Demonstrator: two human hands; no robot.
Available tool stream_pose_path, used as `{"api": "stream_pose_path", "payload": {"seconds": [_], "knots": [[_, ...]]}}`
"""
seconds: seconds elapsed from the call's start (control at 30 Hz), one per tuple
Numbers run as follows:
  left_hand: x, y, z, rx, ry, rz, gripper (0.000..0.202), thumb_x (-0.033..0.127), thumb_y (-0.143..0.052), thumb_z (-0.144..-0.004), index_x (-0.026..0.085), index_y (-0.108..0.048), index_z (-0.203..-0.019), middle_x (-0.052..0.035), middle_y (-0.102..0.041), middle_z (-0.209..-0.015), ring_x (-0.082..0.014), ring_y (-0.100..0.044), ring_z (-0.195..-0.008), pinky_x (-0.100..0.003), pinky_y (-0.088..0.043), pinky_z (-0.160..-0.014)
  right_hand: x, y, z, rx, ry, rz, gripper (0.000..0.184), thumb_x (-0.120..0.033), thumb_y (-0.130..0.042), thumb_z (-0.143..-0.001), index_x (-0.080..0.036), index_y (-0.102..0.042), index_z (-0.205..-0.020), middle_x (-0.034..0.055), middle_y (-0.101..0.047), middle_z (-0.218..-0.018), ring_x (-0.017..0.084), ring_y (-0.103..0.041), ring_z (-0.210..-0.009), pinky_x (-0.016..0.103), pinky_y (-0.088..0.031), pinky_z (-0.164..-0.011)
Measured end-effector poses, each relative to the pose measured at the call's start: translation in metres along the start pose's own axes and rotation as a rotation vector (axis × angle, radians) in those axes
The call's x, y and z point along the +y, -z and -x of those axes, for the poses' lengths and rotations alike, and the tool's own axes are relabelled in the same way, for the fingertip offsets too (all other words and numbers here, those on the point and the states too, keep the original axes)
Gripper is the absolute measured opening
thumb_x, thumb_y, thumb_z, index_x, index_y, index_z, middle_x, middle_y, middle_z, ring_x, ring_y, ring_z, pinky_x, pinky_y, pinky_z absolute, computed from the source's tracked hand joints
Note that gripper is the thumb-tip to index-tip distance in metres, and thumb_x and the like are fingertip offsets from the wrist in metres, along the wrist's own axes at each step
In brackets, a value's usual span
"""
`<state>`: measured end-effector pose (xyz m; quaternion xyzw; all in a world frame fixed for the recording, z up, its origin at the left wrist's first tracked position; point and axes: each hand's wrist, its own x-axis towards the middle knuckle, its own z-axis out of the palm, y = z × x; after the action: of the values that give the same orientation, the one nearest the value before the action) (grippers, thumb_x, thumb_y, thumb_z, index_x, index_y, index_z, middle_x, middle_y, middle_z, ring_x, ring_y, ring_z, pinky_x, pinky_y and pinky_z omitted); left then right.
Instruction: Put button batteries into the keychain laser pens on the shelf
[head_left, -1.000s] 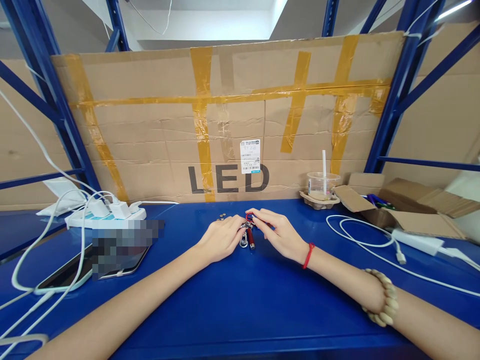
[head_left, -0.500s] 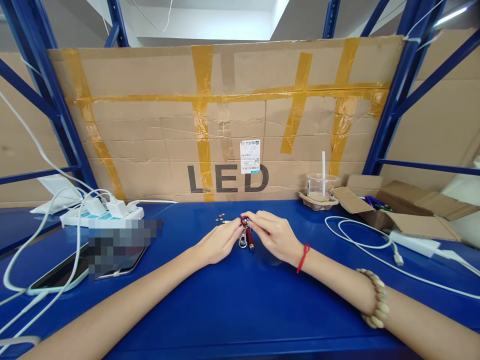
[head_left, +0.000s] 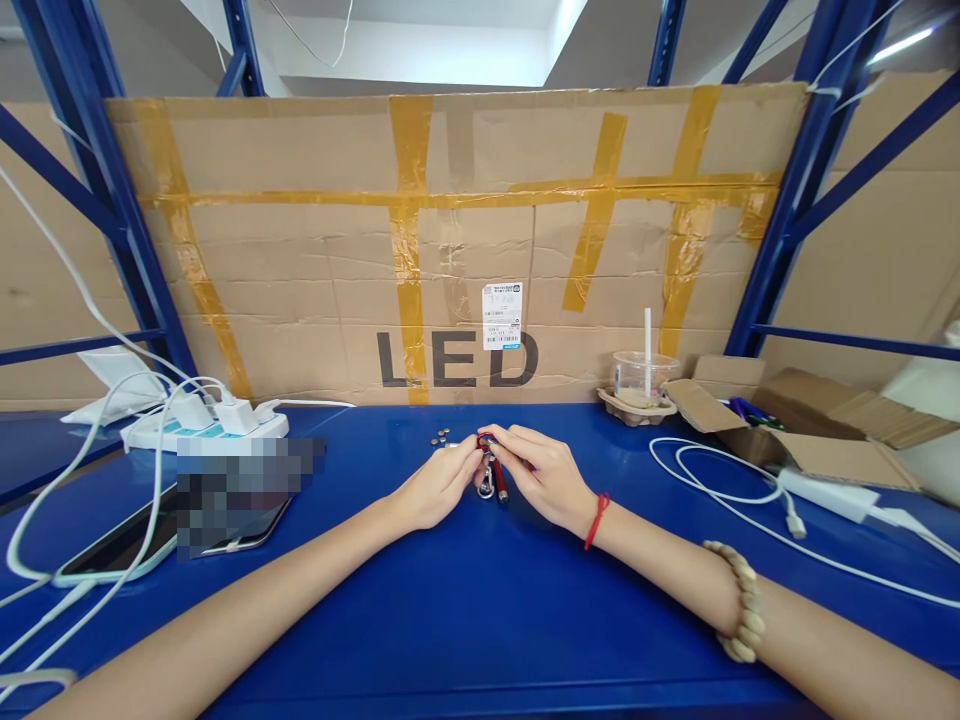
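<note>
A small key chain lies between my hands over the middle of the blue table. It has a red cord or ring at the top, a silver clasp (head_left: 487,485) and a slim red tube (head_left: 499,481) hanging below. My left hand (head_left: 441,487) pinches its upper part from the left, fingers pressed together. From the other side my right hand (head_left: 546,474) closes on the same upper part with thumb and fingertips. The fingers hide much of the ring. Several small round button cells (head_left: 442,437) lie just beyond my left fingertips.
On the left stand a white power strip (head_left: 202,433), cables and a phone (head_left: 120,540) beside a blurred patch. At right are a plastic cup (head_left: 637,378) with a straw, an open cardboard box (head_left: 844,460) and a white cable (head_left: 720,492). Taped cardboard (head_left: 322,300) closes the back.
My right hand has shifted slightly left, its fingertips closer to my left hand. The clasp is a little more covered by fingers. The view has tilted slightly.
</note>
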<state>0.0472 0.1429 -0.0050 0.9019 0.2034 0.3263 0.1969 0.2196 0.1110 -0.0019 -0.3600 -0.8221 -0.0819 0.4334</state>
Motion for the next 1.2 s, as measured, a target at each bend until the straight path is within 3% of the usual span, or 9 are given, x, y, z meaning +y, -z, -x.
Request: {"api": "stream_pose_path", "payload": {"seconds": [0.4,0.7,0.93,1.0,1.1,1.2], "knots": [[0.01,-0.008,-0.004,0.065,0.102,0.312,0.035,0.038,-0.021,-0.091,0.012,-0.043,-0.083,0.0,-0.05,-0.062,-0.0041,-0.038,-0.042,-0.016,-0.032,-0.04,-0.004,0.0,-0.004,0.013,-0.126,-0.229,0.029,-0.028,-0.038,-0.088,-0.02,-0.056,-0.109,0.0035,-0.058,-0.088,0.012,-0.054,-0.077,0.021,-0.042,-0.071],[0.018,-0.016,-0.012,0.104,0.322,0.699,0.04,0.054,-0.032,-0.082,0.014,-0.035,-0.079,-0.0001,-0.049,-0.063,-0.0056,-0.04,-0.039,-0.016,-0.028,-0.03,0.002,-0.002,-0.005,-0.033,-0.263,-0.393,0.033,-0.034,-0.038,-0.087,-0.017,-0.057,-0.109,0.0033,-0.06,-0.083,0.013,-0.055,-0.074,0.023,-0.043,-0.069],[0.009,-0.016,-0.012,0.137,0.359,0.612,0.035,0.047,-0.03,-0.086,0.013,-0.039,-0.08,-0.0003,-0.049,-0.067,-0.0028,-0.034,-0.039,-0.016,-0.022,-0.036,0.005,-0.001,-0.004,-0.071,-0.302,-0.409,0.029,-0.034,-0.041,-0.084,-0.017,-0.061,-0.098,0.0032,-0.061,-0.083,0.014,-0.055,-0.076,0.027,-0.043,-0.072],[0.008,-0.016,-0.011,0.138,0.345,0.555,0.035,0.045,-0.029,-0.086,0.013,-0.041,-0.081,0.0004,-0.048,-0.067,-0.0023,-0.031,-0.041,-0.017,-0.024,-0.04,0.005,0.0,-0.004,-0.08,-0.326,-0.41,0.03,-0.034,-0.043,-0.083,-0.018,-0.06,-0.103,0.0026,-0.061,-0.081,0.014,-0.055,-0.075,0.027,-0.044,-0.071],[0.008,-0.016,-0.011,0.13,0.335,0.484,0.036,0.046,-0.029,-0.087,0.013,-0.042,-0.081,0.0016,-0.044,-0.066,-0.0037,-0.03,-0.044,-0.018,-0.024,-0.043,0.005,0.002,-0.003,-0.098,-0.408,-0.475,0.039,-0.037,-0.047,-0.081,-0.019,-0.051,-0.114,0.0026,-0.061,-0.083,0.013,-0.056,-0.072,0.023,-0.045,-0.06],[0.008,-0.016,-0.01,0.126,0.326,0.391,0.035,0.044,-0.028,-0.087,0.013,-0.043,-0.079,0.0014,-0.044,-0.065,-0.0061,-0.034,-0.051,-0.02,-0.028,-0.048,0.006,0.006,-0.003,-0.112,-0.459,-0.57,0.034,-0.039,-0.05,-0.078,-0.018,-0.052,-0.104,0.0033,-0.059,-0.085,0.011,-0.056,-0.064,0.019,-0.041,-0.045]]}}
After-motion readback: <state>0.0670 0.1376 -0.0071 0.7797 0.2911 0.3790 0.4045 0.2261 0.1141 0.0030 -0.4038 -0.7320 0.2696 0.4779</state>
